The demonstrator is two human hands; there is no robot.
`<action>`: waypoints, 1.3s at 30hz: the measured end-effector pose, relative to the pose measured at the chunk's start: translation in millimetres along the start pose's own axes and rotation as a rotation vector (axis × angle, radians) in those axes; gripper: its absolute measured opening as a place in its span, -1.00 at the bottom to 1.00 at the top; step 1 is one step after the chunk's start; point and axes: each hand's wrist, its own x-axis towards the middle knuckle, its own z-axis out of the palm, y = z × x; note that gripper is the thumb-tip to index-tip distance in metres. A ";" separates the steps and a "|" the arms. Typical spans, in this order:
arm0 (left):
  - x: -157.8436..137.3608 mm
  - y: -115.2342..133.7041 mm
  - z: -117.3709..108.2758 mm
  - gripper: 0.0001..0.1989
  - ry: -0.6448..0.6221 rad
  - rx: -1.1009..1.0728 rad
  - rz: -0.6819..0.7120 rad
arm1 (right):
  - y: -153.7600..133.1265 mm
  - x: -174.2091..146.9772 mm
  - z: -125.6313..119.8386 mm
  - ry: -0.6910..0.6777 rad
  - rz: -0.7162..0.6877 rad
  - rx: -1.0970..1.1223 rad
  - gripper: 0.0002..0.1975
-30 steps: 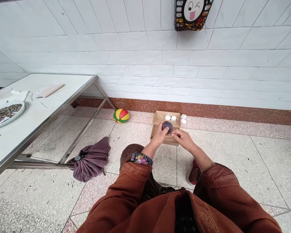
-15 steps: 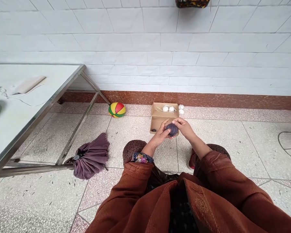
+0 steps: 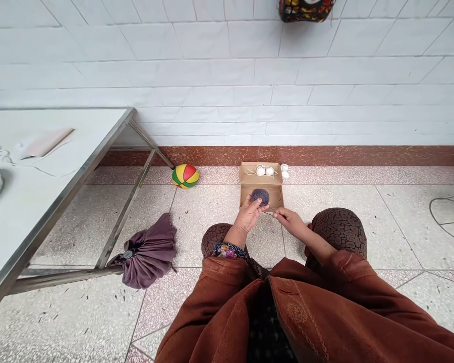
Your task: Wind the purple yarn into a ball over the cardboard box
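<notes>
My left hand (image 3: 248,214) is closed around a dark purple-grey ball of yarn (image 3: 260,196), held up over the front part of an open cardboard box (image 3: 278,193). A little to the right and lower, my right hand (image 3: 288,220) is pinched on a thin strand of yarn (image 3: 271,208) that leads toward the ball. The box stands on the floor between my knees and the wall. Two white yarn balls (image 3: 265,171) with loose ends lie in its lid part. Small white balls (image 3: 285,170) sit just outside the lid, on its right.
A yellow, red and green ball (image 3: 185,176) rests on the floor by the leg of a metal-framed table (image 3: 109,151). A folded purple umbrella (image 3: 151,254) leans at the table's lower bar. A wire frame (image 3: 449,218) lies at the right. A dark patterned object (image 3: 306,10) hangs on the wall.
My right hand has drawn away from the yarn ball, down and to the right, with a strand between its fingers. My left hand has turned the ball slightly. The view has tilted up a little.
</notes>
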 end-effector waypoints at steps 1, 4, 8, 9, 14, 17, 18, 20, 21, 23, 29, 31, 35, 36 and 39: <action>-1.1 0.6 -3.0 -0.43 0.044 0.044 0.025 | -6.3 -2.3 -0.9 -0.037 -0.085 -0.041 -0.60; -5.1 -0.3 -8.4 -0.47 0.132 0.217 0.085 | -30.3 -1.5 -9.3 -0.122 -0.298 -0.145 -0.66; -12.9 -3.0 -7.6 -0.45 0.053 0.355 0.069 | -55.6 19.0 -31.9 -0.052 -0.366 -0.198 -0.70; -15.5 -3.4 -6.5 -0.43 0.020 0.373 0.062 | -58.5 26.3 -37.5 -0.035 -0.364 -0.178 -0.71; -31.7 -6.8 3.5 -0.41 -0.087 0.360 0.029 | -53.0 53.3 -45.5 -0.011 -0.280 0.025 -0.69; -40.9 -10.5 13.4 -0.36 -0.128 0.245 -0.029 | -40.0 51.9 -34.1 0.025 -0.135 0.184 -0.66; -43.2 -11.6 17.3 -0.34 -0.125 0.200 -0.034 | -35.0 48.8 -29.2 0.038 -0.071 0.237 -0.63; -46.7 -13.4 25.4 -0.29 -0.101 0.123 -0.027 | -25.0 39.5 -19.6 0.061 0.042 0.326 -0.58; -47.7 -13.9 29.5 -0.28 -0.083 0.096 -0.020 | -20.3 33.6 -15.2 0.066 0.070 0.349 -0.56; -48.8 -14.0 37.7 -0.32 -0.050 0.056 -0.015 | -12.3 19.5 -7.8 0.107 0.057 0.337 -0.56; -47.7 -4.0 59.6 -0.53 0.051 -0.054 0.055 | -10.8 -32.2 -9.5 -0.039 -0.107 0.126 -0.63; -47.0 1.5 64.9 -0.54 0.081 -0.001 0.084 | -20.5 -44.7 -23.9 -0.094 -0.225 0.058 -0.67; -44.0 6.8 75.5 -0.52 0.170 0.238 0.148 | -52.4 -47.1 -67.8 -0.107 -0.397 -0.019 -0.73; -42.7 6.5 79.1 -0.52 0.187 0.289 0.175 | -61.0 -42.1 -79.4 -0.104 -0.423 -0.032 -0.74; -37.6 3.4 92.5 -0.50 0.171 0.384 0.247 | -80.9 -15.2 -110.0 -0.074 -0.500 -0.064 -0.74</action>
